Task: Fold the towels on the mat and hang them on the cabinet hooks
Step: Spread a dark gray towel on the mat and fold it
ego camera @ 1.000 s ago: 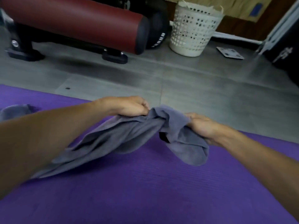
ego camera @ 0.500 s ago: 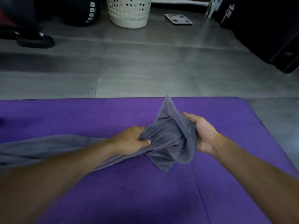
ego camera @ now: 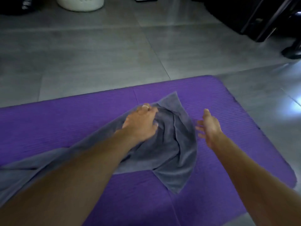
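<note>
Left hand (ego camera: 140, 123) down on the rumpled grey terry towel (ego camera: 172, 144), fingers curled into the cloth near its far edge and gripping a bunch of it. Right hand (ego camera: 210, 128) released, fingers spread and relaxed, hovering just beside the towel's right edge, touching nothing that can be seen.

Towel lying on the purple ribbed foam mat (ego camera: 236, 111), toward the mat's far right corner, bunched in the middle with one pointed corner aimed at the far edge and another aimed at the near edge. Long axis running from that bunched end leftward and nearward, across the mat and under the left forearm, out past the left side of the view. Not yet spread flat, not yet folded.

Likely step: laying the cloth out for the first fold. Best done by pinning the far corner with the left hand, taking the free right-hand corner in the right, and drawing the two apart until the creases go out; then squaring the short edge with the mat's right edge before folding along the length.

Beyond the mat, grey tiled floor (ego camera: 97, 54); white perforated basket (ego camera: 81, 4) at the far left.
</note>
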Motion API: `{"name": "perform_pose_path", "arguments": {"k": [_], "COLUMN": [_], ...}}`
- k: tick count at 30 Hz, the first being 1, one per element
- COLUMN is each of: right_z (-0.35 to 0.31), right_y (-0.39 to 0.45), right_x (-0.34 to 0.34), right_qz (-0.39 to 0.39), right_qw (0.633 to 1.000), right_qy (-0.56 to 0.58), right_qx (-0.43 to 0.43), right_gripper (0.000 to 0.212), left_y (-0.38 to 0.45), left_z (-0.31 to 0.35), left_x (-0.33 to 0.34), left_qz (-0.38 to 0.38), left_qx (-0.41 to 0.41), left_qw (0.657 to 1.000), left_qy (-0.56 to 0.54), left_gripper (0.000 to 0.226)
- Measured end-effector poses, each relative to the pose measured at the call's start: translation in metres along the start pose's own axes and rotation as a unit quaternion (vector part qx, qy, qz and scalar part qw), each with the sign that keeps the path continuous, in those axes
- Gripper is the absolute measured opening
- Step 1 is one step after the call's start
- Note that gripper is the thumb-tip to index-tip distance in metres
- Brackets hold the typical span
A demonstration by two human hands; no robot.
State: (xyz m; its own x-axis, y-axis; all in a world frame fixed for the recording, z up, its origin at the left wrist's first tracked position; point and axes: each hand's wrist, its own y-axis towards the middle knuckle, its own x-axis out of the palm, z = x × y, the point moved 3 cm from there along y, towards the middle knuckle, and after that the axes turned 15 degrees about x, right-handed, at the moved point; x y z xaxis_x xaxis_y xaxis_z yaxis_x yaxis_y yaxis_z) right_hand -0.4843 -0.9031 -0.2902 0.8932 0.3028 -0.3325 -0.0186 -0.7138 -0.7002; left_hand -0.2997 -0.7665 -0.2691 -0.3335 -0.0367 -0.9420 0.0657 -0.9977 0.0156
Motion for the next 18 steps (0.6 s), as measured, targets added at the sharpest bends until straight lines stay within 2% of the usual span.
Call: {"name": "perform_pose_path", "arguments": {"k": [3, 6, 8, 10, 12, 13, 15, 18], "right_z": [0.054, 0.087, 0.104, 0.111, 0.106, 0.101, 0.089, 0.084], "right_y": [0.006, -0.007, -0.016, -0.022, -0.029, -0.031, -0.03, -0.015], "right_x": [-0.009, -0.007, 0.0, 0.005, -0.001, -0.012, -0.046, -0.097], "right_qz": [0.085, 0.103, 0.087, 0.081, 0.092, 0.114, 0.175, 0.201], "right_qw": [0.988, 0.964, 0.946, 0.942, 0.962, 0.969, 0.964, 0.944], "right_qy": [-0.131, -0.243, -0.307, -0.317, -0.234, -0.182, -0.137, -0.236], "right_qx": [-0.017, -0.039, -0.051, -0.081, -0.109, -0.12, -0.144, -0.11], "right_gripper": [0.066, 0.046, 0.037, 0.026, 0.023, 0.021, 0.018, 0.014], "left_y": [-0.041, -0.084, -0.097, -0.094, -0.081, -0.074, -0.06, -0.046], "left_z": [0.023, 0.025, 0.021, 0.019, 0.033, 0.044, 0.071, 0.116], "left_x": [0.043, 0.076, 0.084, 0.085, 0.077, 0.073, 0.071, 0.077], "left_qz": [-0.083, -0.17, -0.141, -0.088, -0.064, -0.052, -0.028, -0.036], "left_qx": [0.156, 0.188, 0.166, 0.146, 0.126, 0.115, 0.102, 0.123], "left_qw": [0.984, 0.965, 0.969, 0.979, 0.989, 0.992, 0.99, 0.98], "left_qy": [-0.011, 0.071, 0.116, 0.11, 0.046, -0.001, -0.088, -0.149], "left_gripper": [0.043, 0.073, 0.073, 0.045, 0.016, 0.009, 0.014, 0.022]}}
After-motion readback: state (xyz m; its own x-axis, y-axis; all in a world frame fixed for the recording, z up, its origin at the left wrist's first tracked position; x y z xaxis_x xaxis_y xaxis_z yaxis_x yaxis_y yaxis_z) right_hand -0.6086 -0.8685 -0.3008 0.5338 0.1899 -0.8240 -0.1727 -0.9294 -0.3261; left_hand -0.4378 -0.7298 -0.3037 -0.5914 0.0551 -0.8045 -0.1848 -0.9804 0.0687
